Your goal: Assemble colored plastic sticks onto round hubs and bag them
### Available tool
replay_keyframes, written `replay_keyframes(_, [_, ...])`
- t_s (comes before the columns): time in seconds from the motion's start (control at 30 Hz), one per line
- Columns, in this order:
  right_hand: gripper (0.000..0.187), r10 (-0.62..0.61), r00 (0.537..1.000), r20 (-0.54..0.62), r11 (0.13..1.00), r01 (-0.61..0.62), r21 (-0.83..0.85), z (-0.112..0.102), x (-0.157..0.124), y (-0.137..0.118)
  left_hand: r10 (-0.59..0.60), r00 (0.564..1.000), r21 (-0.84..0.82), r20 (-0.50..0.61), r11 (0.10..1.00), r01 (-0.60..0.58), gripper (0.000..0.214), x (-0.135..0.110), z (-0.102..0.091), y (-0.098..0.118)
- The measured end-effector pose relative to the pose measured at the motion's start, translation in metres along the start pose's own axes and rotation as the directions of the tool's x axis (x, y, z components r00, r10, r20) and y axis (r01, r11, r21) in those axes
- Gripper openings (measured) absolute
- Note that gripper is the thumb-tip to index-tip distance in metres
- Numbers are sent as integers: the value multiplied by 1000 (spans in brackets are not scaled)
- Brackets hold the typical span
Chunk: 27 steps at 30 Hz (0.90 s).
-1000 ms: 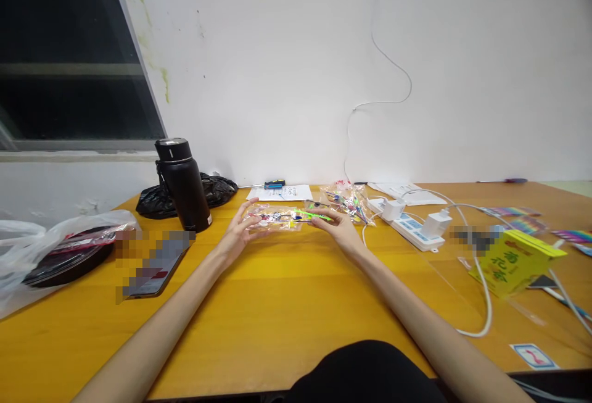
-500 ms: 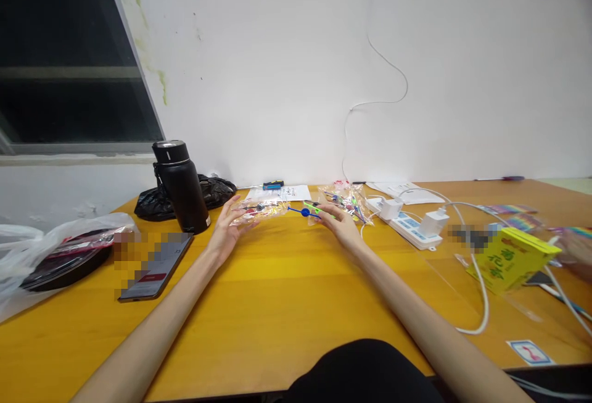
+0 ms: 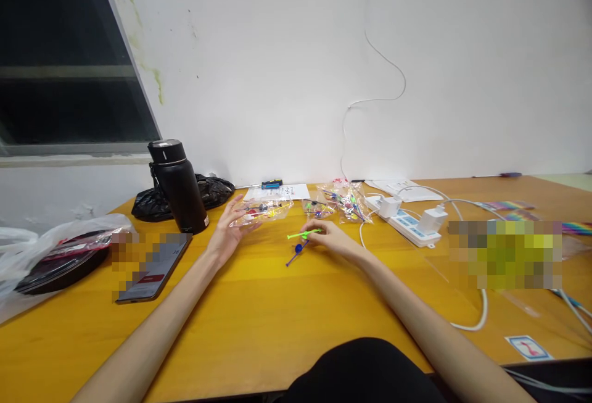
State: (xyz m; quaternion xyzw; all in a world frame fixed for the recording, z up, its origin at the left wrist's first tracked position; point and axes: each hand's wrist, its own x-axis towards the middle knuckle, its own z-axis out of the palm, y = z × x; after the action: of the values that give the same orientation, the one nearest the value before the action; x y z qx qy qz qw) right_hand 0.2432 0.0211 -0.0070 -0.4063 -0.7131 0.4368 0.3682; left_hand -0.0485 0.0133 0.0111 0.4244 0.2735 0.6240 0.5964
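My right hand (image 3: pixel 330 237) pinches a thin bright green plastic stick (image 3: pixel 300 234) and a blue one with a round disc (image 3: pixel 298 247). The green piece points left, while the blue one slants down toward the table. My left hand (image 3: pixel 226 233) has its fingers apart at the left end of a clear plastic bag (image 3: pixel 266 210) with small coloured pieces inside; whether it touches the bag I cannot tell. Just beyond my right hand lie a smaller clear bag (image 3: pixel 318 208) and a larger clear bag (image 3: pixel 346 201) of similar coloured pieces.
At the left stand a black bottle (image 3: pixel 179 190), a phone (image 3: pixel 155 270) and a white plastic bag (image 3: pixel 25 255). A power strip (image 3: pixel 409 229) with white chargers and cables lies to the right. Papers (image 3: pixel 296 192) and a blue-black tool (image 3: pixel 272 184) are near the wall.
My right hand has come slightly nearer and left with the green and blue sticks, away from the bags. The blue stick has swung to point downward. My left hand has barely moved.
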Motion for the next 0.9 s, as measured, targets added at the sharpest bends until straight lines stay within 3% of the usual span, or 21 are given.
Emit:
replay_keyframes(0.07, [19, -21, 997, 68, 997, 26, -75, 3, -3, 0, -17, 999, 15, 51, 1000, 16, 56, -2, 3, 0])
replay_keyframes(0.13, [22, -62, 996, 64, 986, 71, -149, 5, -4, 0, -36, 996, 33, 79, 999, 34, 57, -4, 4, -1])
replay_keyframes(0.23, [21, -191, 978, -88, 959, 166, -231, 5, -4, -5, -49, 994, 65, 97, 997, 42, 61, -5, 6, -2])
replay_keyframes(0.3, [16, -300, 927, -225, 932, 235, -275, 4, -4, -12, -55, 992, 97, 110, 994, 45, 66, -6, 7, -3])
replay_keyframes(0.37, [14, -378, 879, -290, 907, 289, -308, 3, -4, -19, -61, 990, 129, 128, 991, 44, 69, -7, 9, -4])
replay_keyframes(0.43, [15, -431, 863, -264, 879, 334, -342, 4, -6, -24, -65, 986, 149, 156, 988, 42, 70, -9, 12, -5])
replay_keyframes(0.6, [21, -459, 881, -112, 820, 371, -436, 9, -9, -23, -85, 972, 163, 219, 985, 50, 69, -13, 16, -8])
replay_keyframes(0.7, [25, -434, 896, -93, 814, 346, -466, 11, -8, -19, -93, 967, 169, 239, 984, 53, 66, -13, 16, -9])
replay_keyframes(0.9, [15, -374, 923, -94, 850, 300, -434, 12, -6, -15, -84, 965, 164, 250, 986, 44, 68, -12, 16, -12])
